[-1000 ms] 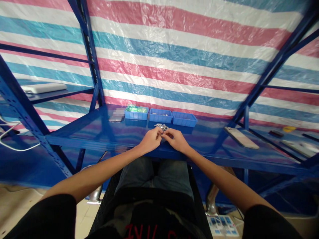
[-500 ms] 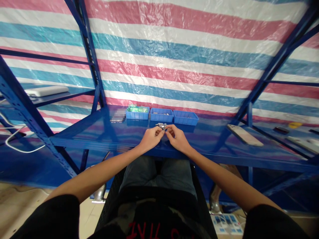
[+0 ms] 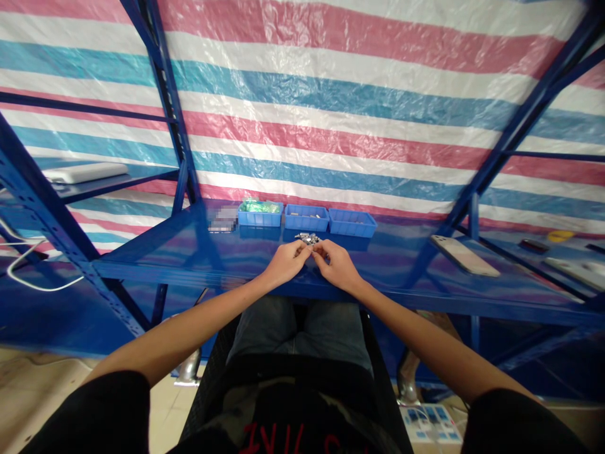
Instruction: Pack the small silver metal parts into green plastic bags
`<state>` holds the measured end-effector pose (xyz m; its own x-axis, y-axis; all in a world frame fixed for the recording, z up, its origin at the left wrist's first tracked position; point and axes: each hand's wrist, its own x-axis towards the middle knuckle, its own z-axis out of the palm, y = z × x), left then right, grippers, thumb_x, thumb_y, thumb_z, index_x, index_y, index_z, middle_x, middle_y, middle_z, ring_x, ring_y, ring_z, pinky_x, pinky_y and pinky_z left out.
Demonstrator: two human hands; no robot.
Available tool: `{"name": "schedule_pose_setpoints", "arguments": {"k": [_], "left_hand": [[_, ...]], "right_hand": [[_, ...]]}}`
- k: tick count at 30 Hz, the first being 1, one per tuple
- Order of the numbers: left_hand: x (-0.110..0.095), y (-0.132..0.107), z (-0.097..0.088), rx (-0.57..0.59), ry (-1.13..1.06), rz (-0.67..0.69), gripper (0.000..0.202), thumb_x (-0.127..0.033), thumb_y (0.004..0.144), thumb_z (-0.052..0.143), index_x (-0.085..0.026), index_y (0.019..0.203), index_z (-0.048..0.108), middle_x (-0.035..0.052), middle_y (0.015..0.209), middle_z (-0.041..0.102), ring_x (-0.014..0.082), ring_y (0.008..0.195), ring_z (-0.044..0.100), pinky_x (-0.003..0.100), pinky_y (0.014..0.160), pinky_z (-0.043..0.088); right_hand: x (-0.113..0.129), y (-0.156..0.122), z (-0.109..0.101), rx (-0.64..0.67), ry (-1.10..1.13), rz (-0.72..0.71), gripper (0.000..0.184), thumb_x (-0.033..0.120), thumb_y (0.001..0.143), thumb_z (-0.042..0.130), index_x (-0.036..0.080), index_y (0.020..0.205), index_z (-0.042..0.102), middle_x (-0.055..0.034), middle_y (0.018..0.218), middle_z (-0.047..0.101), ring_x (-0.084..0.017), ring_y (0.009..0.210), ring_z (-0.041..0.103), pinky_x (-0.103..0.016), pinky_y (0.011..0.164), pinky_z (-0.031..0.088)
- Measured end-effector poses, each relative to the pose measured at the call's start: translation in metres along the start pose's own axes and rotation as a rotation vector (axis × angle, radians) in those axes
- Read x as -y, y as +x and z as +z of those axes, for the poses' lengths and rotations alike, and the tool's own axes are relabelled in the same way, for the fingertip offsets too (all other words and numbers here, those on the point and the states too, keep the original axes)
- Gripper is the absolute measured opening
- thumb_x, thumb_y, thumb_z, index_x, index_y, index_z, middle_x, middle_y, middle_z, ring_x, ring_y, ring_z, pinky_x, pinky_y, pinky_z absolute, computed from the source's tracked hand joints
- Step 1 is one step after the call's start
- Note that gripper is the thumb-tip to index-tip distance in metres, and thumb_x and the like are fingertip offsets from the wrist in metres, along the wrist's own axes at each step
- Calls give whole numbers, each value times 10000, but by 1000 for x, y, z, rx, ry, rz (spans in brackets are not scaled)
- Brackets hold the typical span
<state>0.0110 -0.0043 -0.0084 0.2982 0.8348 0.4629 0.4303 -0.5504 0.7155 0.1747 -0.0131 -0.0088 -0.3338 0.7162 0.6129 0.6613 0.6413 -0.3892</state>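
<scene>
Close in front of me, a little pile of shiny metal parts [image 3: 308,238] lies on the blue shelf top [image 3: 227,257], just beyond my fingertips. My left hand [image 3: 287,261] has its thumb and fingers pinched together at the near side of the pile. Facing it, my right hand [image 3: 336,261] is pinched in the same way, the fingertips of both hands nearly touching. Whatever sits between the fingers is too small to make out.
Behind the pile stand a blue bin with green packets [image 3: 260,214], a blue bin with small parts [image 3: 306,218] and another blue bin [image 3: 352,223]. A phone [image 3: 464,255] lies to the right. Blue uprights [image 3: 184,126] frame the shelf.
The fingertips of my right hand have drawn in slightly closer to the left ones. Otherwise the hands and the parts stay nearly where they were.
</scene>
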Motion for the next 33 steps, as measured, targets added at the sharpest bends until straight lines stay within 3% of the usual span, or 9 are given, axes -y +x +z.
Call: {"name": "schedule_pose_setpoints", "arguments": {"k": [4, 11, 14, 17, 22, 28, 33], "left_hand": [[1, 0, 3, -61, -51, 90, 146, -232, 806, 506, -175, 935, 543, 24, 889, 613, 134, 764, 596, 241, 675, 476], [2, 0, 4, -27, -47, 94, 84, -235, 811, 495, -175, 841, 545, 15, 802, 615, 138, 711, 590, 262, 674, 476], [1, 0, 2, -24, -61, 39, 116, -271, 817, 489, -170, 801, 545, 10, 766, 616, 142, 706, 590, 256, 665, 463], [-2, 0, 0, -24, -21, -4, 167, -286, 829, 464, -166, 756, 553, 6, 739, 615, 141, 704, 577, 248, 654, 437], [-7, 0, -2, 7, 99, 4, 265, -319, 846, 438, -162, 661, 546, -1, 658, 586, 144, 660, 539, 256, 626, 400], [-4, -2, 1, -15, -89, 68, 131, -268, 834, 472, -172, 877, 549, 7, 813, 625, 129, 736, 588, 237, 682, 457], [-5, -5, 3, 4, 15, 166, 136, -183, 795, 502, -178, 922, 551, 6, 785, 620, 127, 715, 583, 236, 674, 456]], "right_hand": [[2, 2, -2, -3, 20, 81, 134, 220, 852, 463, 179, 837, 590, -27, 744, 619, -146, 646, 542, -251, 596, 388], [4, 3, -4, 98, 42, 54, 222, 229, 883, 411, 178, 753, 583, -7, 666, 591, -134, 600, 518, -247, 580, 368], [3, 1, -3, 60, 29, 24, 157, 210, 871, 424, 177, 890, 576, -24, 756, 617, -146, 656, 550, -258, 624, 405], [4, -3, -2, 16, -41, -60, 210, 176, 834, 467, 170, 1035, 527, -57, 859, 619, -168, 740, 573, -281, 684, 437], [10, -6, -2, -4, -201, -136, 138, 183, 868, 433, 181, 936, 552, -87, 885, 608, -199, 813, 574, -311, 738, 442], [9, -3, -3, -1, -205, -93, 159, 191, 888, 404, 191, 825, 550, -57, 790, 599, -180, 735, 563, -293, 679, 424], [5, -1, -2, 31, -208, -36, 237, 197, 910, 343, 190, 730, 497, -43, 696, 572, -168, 635, 537, -286, 604, 390]]}}
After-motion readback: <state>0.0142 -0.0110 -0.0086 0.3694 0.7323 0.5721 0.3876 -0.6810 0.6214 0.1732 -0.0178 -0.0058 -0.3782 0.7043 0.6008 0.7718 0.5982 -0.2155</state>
